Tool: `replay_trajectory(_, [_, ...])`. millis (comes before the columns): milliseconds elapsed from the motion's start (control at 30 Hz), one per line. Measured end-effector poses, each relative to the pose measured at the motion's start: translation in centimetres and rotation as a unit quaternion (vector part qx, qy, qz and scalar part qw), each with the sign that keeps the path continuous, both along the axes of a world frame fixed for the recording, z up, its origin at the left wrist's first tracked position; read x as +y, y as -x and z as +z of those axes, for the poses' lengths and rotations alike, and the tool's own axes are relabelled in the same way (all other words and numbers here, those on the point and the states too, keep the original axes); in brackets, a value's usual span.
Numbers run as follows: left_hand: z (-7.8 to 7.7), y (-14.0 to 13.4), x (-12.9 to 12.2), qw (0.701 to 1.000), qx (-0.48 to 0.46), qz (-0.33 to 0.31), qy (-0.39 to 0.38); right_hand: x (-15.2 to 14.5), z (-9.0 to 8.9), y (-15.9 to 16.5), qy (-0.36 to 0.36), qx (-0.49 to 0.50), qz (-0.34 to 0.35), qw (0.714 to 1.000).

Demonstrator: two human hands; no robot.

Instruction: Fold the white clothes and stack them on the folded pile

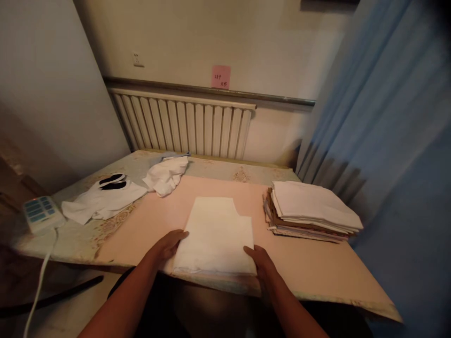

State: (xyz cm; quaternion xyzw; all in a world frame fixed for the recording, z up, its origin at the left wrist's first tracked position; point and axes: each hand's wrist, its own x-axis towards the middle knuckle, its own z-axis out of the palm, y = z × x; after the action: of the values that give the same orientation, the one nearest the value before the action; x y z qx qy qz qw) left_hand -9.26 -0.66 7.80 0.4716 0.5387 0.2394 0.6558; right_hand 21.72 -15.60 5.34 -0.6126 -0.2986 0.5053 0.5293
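Note:
A folded stack of white cloth (214,234) lies flat at the table's front edge, with a step cut into its upper right corner. My left hand (172,241) grips its left side, thumb on top and the other fingers beneath or behind. On the right side my right hand (259,258) holds it the same way, thumb on the upper face. The undersides of both hands are hidden. To the right sits a pile of folded cloths (310,209), white on top with brown and other layers below.
A pink sheet (299,263) covers much of the flowered table. Crumpled white cloths (165,176) and a white garment with black patches (105,199) lie left. A white power strip (42,213) with a cord stands at the left edge. Behind are a radiator (190,124) and, right, a blue curtain (387,117).

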Motion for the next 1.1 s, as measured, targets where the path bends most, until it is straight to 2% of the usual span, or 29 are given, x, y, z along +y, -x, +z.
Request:
replay_trajectory(200, [1.1, -0.4, 0.1, 0.985, -0.147, -0.059, 0.063, 0.6, 1.2, 0.5, -0.045, 0.160, 0.018, 0.986])
replay_trajectory(333, [2.6, -1.1, 0.1, 0.986, -0.154, -0.059, 0.035, 1.0, 3.1, 0.2, -0.055, 0.145, 0.003, 0.988])
replay_trajectory(433, [5.6, -1.7, -0.4, 0.983, -0.162, -0.083, 0.015, 1.0, 5.5, -0.6, -0.056, 0.123, 0.019, 0.991])
replay_trajectory(567, [11.3, -2.9, -1.2, 0.972, -0.189, -0.141, 0.017, 0.4, 9.3, -2.5, -0.062, 0.125, 0.067, 0.988])
replay_trajectory(667, [15.3, -5.0, -1.4, 0.968, -0.193, -0.162, -0.001, 0.0, 12.3, -4.7, -0.081, 0.123, 0.082, 0.986])
replay_trajectory(767, [18.2, -8.6, -0.8, 0.964, -0.202, -0.171, -0.034, -0.1, 15.5, -8.3, -0.109, 0.098, 0.076, 0.986])
replay_trajectory(867, [20.2, -13.9, 0.5, 0.958, -0.207, -0.168, -0.103, 0.1, 18.8, -13.5, -0.135, 0.037, 0.066, 0.988])
replay_trajectory(967, [21.4, -20.6, 2.2, 0.940, -0.232, -0.188, -0.167, 0.5, 21.4, -19.8, -0.144, -0.048, 0.043, 0.987])
replay_trajectory(1100, [21.9, -30.3, 4.1, 0.918, -0.270, -0.204, -0.207, 0.8, 23.0, -28.1, -0.150, -0.124, -0.031, 0.980])
